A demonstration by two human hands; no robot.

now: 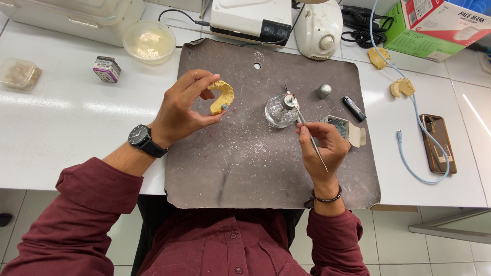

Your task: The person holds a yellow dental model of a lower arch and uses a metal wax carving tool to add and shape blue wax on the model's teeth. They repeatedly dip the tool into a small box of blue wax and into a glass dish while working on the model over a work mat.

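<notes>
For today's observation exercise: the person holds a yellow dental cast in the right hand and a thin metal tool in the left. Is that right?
The hands are swapped. The head view shows the yellow dental cast in the left hand and the thin metal tool in the right hand.

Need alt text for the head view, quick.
Left hand holds a yellow dental cast above a dark work mat. Right hand holds a thin metal tool, tip at a small glass burner.

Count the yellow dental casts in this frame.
3. One yellow cast is held in the left hand; a second and a third lie on the white table at the upper right. Others may be out of view.
</notes>
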